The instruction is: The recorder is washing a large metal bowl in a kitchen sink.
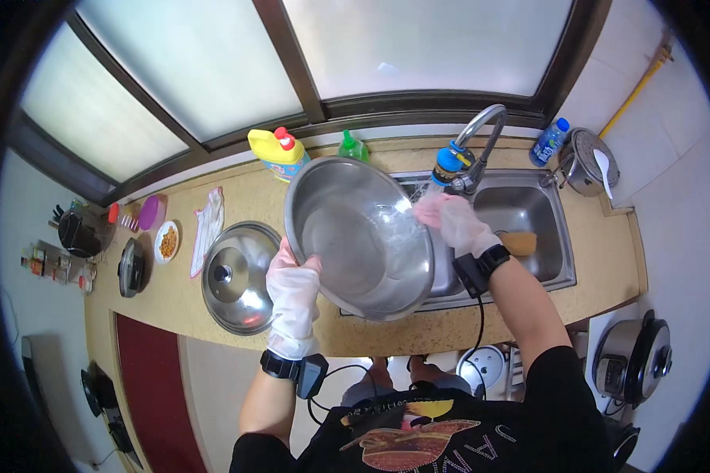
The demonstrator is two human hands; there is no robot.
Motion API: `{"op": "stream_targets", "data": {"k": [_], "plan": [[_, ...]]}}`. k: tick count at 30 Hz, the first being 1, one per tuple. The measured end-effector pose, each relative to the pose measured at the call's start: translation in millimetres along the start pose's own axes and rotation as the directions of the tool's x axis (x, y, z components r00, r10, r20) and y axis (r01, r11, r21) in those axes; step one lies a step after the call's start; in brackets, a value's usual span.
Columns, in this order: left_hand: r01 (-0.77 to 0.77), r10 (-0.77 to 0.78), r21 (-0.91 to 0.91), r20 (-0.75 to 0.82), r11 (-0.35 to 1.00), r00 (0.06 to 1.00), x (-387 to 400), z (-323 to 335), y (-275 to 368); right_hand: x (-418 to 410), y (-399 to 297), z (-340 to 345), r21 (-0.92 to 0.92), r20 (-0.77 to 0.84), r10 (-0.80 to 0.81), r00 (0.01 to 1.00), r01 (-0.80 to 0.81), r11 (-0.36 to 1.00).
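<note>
My left hand [293, 278] grips the rim of a large stainless-steel basin [349, 248], its thumb on the inner side and fingers beneath. The basin is tilted and partly over the sink, with a wet sheen inside. My right hand [452, 219] is by the basin's upper right rim, under water running from the faucet [479, 142], which has a blue filter head [448, 161]. Its pink fingers are curled and blurred; I cannot tell whether they hold anything. Both hands wear white gloves with pink fingers. Below lies the double-bowl steel sink [512, 207], its left bowl mostly hidden.
A steel pot lid [236, 295] rests left of the basin, near a cloth [211, 222] and a plate of food [167, 242]. Behind stand a yellow bottle [279, 154] and a green bottle [353, 146]. A tan block [519, 243] sits in the right bowl; a pot [586, 162] is beyond.
</note>
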State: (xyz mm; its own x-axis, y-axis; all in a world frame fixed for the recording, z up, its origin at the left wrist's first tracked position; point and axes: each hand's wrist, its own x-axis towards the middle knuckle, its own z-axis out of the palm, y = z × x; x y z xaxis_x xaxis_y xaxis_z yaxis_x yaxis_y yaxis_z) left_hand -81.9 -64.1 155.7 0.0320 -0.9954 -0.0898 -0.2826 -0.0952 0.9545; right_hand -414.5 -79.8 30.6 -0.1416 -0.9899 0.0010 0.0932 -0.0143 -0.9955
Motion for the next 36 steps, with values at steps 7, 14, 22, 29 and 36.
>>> {"op": "stream_targets", "data": {"k": [7,14,22,29,36], "plan": [[0.267,-0.254,-0.232,0.088,0.935,0.963,-23,-12,-4,-63,-77,-18,-0.52,-0.324,0.357,0.876,-0.481,0.706],[0.541,-0.46,-0.157,0.366,0.826,0.809,-21,9,-42,-132,-103,-60,-0.223,-0.244,0.738,0.629,-0.777,0.588],[0.71,-0.578,-0.27,0.43,0.651,0.693,-12,59,-112,-168,-135,-57,-0.659,-0.352,0.241,0.905,-0.422,0.623],[0.796,-0.593,-0.324,0.538,0.511,0.6,-14,74,-102,-196,-168,-83,-0.89,0.406,-0.033,0.913,0.403,0.214],[0.749,-0.532,0.107,0.769,0.654,0.355,4,77,-93,-164,-210,-44,-0.935,0.088,0.04,0.995,0.097,-0.341]]}}
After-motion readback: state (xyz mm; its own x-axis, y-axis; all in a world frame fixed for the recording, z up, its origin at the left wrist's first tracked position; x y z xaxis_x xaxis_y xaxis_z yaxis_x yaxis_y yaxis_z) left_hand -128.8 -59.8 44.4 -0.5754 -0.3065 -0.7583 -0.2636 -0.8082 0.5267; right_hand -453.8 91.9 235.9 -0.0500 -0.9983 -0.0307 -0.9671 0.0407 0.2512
